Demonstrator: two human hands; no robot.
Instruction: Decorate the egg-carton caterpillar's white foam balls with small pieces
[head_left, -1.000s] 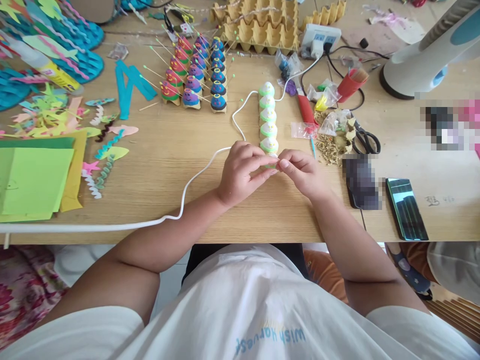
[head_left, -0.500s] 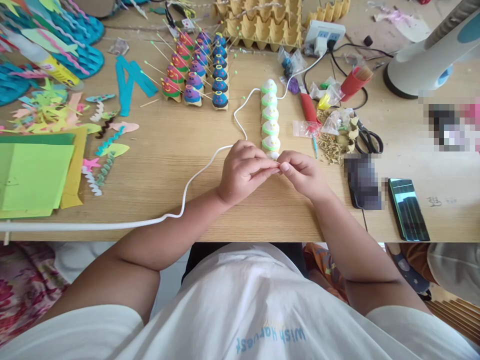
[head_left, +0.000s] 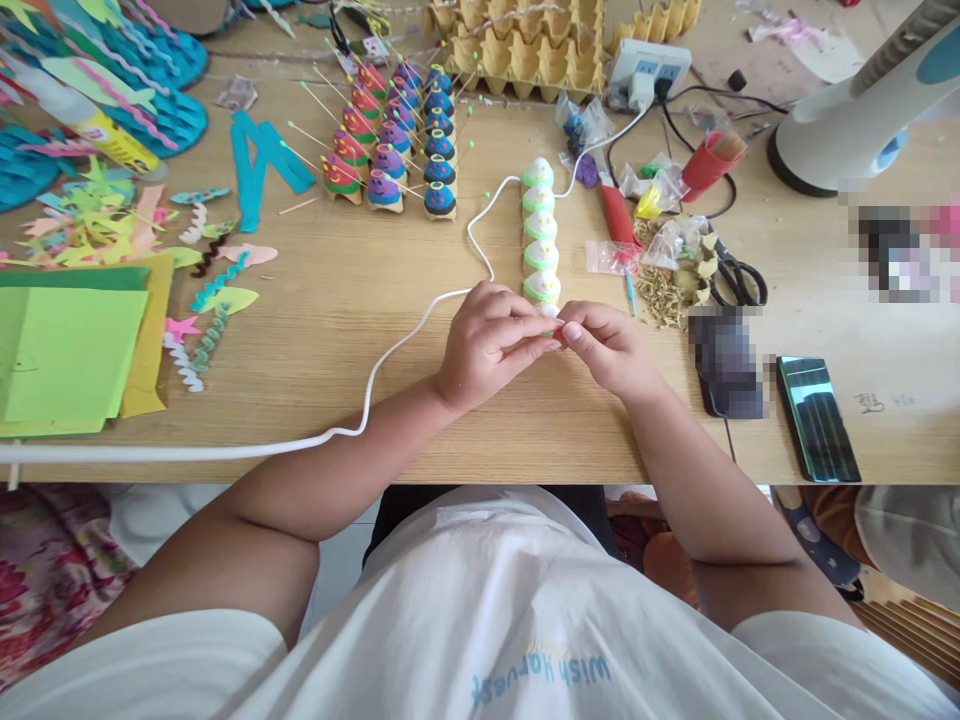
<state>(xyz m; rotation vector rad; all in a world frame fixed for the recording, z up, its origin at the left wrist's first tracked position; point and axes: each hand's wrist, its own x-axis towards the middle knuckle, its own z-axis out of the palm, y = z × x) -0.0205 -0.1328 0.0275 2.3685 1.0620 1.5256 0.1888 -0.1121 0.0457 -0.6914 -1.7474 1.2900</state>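
Note:
My left hand (head_left: pixel 491 345) and my right hand (head_left: pixel 600 345) meet at the fingertips over the near end of an egg-carton strip (head_left: pixel 541 230). The strip's several bumps are covered in white, with light green bands and small yellow dots. Between my pinched fingers a bit of something reddish shows, too small to name. Both hands are closed, thumbs against forefingers. The nearest white bump is partly hidden behind my fingers. To the left stand three rows of painted egg-carton strips (head_left: pixel 385 160) in red, purple and dark blue, with thin sticks poking out.
A white cord (head_left: pixel 375 370) crosses the table to a power strip (head_left: pixel 649 70). At right lie a phone (head_left: pixel 817 418), black scissors (head_left: pixel 739 278), plastic bags and a red tube (head_left: pixel 619 215). Coloured paper (head_left: pixel 75 350) and foam cut-outs cover the left side. Egg trays (head_left: pixel 525 45) stand behind.
My fingertips have shifted slightly against each other, and a little red now shows between them. My arms and the strip stay where they were.

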